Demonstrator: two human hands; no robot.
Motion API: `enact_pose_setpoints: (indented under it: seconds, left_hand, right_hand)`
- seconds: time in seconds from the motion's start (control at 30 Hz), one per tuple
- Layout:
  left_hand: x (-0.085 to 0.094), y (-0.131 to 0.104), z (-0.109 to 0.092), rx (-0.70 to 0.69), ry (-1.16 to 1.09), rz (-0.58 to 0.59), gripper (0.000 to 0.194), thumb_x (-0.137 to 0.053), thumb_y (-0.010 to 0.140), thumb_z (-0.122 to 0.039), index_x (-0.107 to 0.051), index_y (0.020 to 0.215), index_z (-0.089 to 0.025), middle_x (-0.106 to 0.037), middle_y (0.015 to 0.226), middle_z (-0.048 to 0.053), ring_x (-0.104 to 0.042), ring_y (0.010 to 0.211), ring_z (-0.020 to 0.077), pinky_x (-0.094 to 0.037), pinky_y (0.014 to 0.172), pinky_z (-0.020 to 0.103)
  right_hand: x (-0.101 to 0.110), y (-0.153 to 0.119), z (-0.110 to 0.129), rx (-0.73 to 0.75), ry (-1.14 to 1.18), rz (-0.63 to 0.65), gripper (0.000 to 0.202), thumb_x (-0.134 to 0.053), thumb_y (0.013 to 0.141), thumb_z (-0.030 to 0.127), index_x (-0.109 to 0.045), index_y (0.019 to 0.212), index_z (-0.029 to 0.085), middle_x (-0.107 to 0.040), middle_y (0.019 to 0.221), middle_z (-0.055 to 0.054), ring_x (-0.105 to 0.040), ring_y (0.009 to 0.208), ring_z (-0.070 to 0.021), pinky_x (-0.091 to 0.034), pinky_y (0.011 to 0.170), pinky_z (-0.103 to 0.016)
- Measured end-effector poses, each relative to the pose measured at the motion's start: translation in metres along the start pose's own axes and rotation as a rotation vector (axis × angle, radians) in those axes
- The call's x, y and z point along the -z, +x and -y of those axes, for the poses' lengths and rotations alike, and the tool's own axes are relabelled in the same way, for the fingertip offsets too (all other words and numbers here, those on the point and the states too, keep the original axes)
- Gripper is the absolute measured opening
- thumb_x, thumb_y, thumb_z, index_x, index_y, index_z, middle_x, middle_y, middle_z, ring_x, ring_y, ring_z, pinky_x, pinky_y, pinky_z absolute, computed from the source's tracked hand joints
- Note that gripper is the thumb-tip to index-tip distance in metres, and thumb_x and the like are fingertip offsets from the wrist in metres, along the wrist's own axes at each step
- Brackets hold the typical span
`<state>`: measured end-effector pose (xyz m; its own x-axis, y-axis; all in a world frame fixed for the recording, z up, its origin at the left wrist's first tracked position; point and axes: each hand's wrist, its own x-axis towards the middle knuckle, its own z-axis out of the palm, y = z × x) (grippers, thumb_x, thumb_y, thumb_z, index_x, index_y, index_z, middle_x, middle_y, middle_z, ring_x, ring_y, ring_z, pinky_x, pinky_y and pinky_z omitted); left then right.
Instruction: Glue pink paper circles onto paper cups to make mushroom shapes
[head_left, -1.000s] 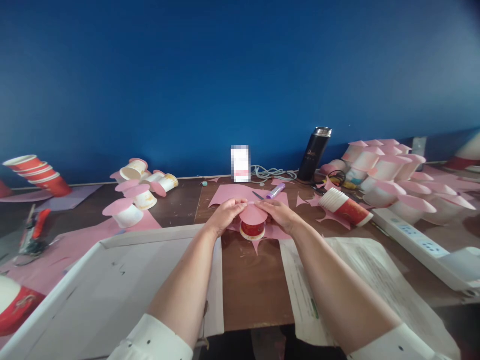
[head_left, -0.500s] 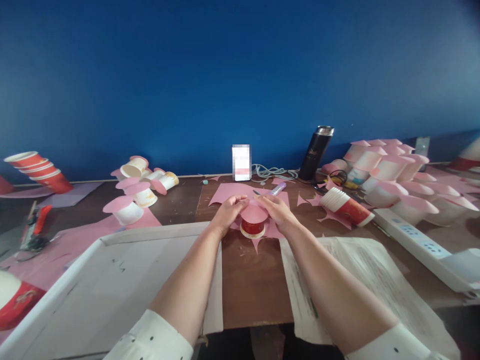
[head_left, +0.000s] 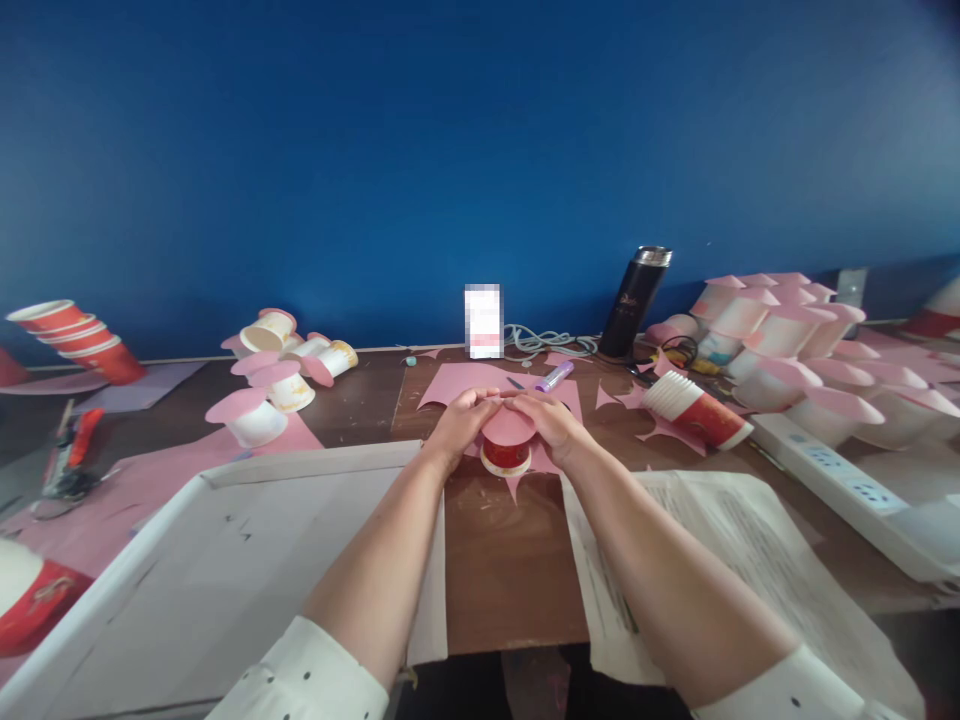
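A red paper cup (head_left: 504, 456) stands upside down on the table, its white rim at the bottom. On its base lies a round pink paper disc (head_left: 508, 424), wider than the cup. My left hand (head_left: 463, 425) grips the disc from the left, and my right hand (head_left: 553, 424) grips it from the right. Both have their fingers closed and nearly meeting at its far edge; some fingertips are hidden. A pink paper sheet (head_left: 442, 385) lies under and behind the cup. Just beyond my right hand is a purple pen (head_left: 555, 377).
Capped white cups (head_left: 787, 335) are piled at right, near stacked red cups (head_left: 694, 410) and a power strip (head_left: 847, 490). A black flask (head_left: 634, 305) leans against the wall. More capped cups (head_left: 255, 420) lie left, behind a white box lid (head_left: 300, 530). Newspaper (head_left: 697, 560) lies at front right.
My right fingers have drawn in from beside the pen and closed nearer my left fingers at the disc's far edge. The cup has stayed in place.
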<state>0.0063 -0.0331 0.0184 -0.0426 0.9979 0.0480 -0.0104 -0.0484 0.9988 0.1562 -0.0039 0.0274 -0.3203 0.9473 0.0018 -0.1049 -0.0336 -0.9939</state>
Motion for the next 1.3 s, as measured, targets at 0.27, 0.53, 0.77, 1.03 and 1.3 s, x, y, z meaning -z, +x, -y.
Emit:
enact_pose_setpoints:
  seconds: [0.27, 0.53, 0.77, 1.03, 1.3]
  left_hand:
    - [0.001, 0.002, 0.002, 0.003, -0.026, 0.014, 0.049, -0.068, 0.073, -0.048, -0.062, 0.11, -0.017, -0.064, 0.116, 0.011, -0.059, 0.105, 0.0241, -0.043, 0.092, 0.034]
    - [0.022, -0.011, -0.016, 0.116, -0.05, 0.273, 0.08, -0.073, 0.069, -0.046, -0.04, 0.139, -0.023, -0.038, 0.145, 0.015, -0.036, 0.133, 0.0311, -0.035, 0.103, 0.04]
    - [0.025, -0.013, -0.016, 0.091, 0.058, 0.339, 0.094, -0.078, 0.063, -0.042, -0.032, 0.144, -0.026, -0.029, 0.15, 0.016, -0.019, 0.141, 0.0323, -0.026, 0.109, 0.044]
    - [0.023, -0.015, -0.023, 0.072, 0.099, 0.343, 0.084, -0.076, 0.065, -0.04, -0.042, 0.139, -0.025, -0.028, 0.152, 0.011, -0.014, 0.142, 0.0323, -0.022, 0.111, 0.041]
    - [0.025, -0.014, -0.02, 0.058, 0.083, 0.358, 0.08, -0.076, 0.065, -0.036, -0.044, 0.137, -0.025, -0.034, 0.149, 0.008, -0.02, 0.14, 0.0323, -0.025, 0.11, 0.041]
  right_hand:
    - [0.004, 0.0, 0.0, 0.001, -0.004, 0.053, 0.028, -0.069, 0.071, 0.036, -0.073, 0.092, 0.018, -0.072, 0.094, -0.005, -0.063, 0.091, -0.0209, -0.046, 0.084, -0.032]
    - [0.025, -0.013, 0.019, -0.068, -0.125, 0.299, 0.063, -0.072, 0.072, 0.045, -0.054, 0.13, 0.026, -0.047, 0.141, -0.006, -0.044, 0.128, -0.0273, -0.038, 0.105, -0.042]
    - [0.032, -0.013, 0.019, -0.045, -0.287, 0.334, 0.083, -0.077, 0.066, 0.04, -0.04, 0.14, 0.032, -0.029, 0.152, -0.002, -0.021, 0.141, -0.0286, -0.028, 0.112, -0.045]
    - [0.033, -0.012, 0.018, -0.032, -0.372, 0.326, 0.079, -0.077, 0.065, 0.042, -0.045, 0.136, 0.037, -0.037, 0.148, 0.0, -0.027, 0.138, -0.0307, -0.025, 0.112, -0.05]
    - [0.032, -0.012, 0.017, -0.034, -0.377, 0.291, 0.073, -0.078, 0.062, 0.04, -0.053, 0.13, 0.037, -0.043, 0.143, -0.001, -0.035, 0.133, -0.0339, -0.031, 0.108, -0.05]
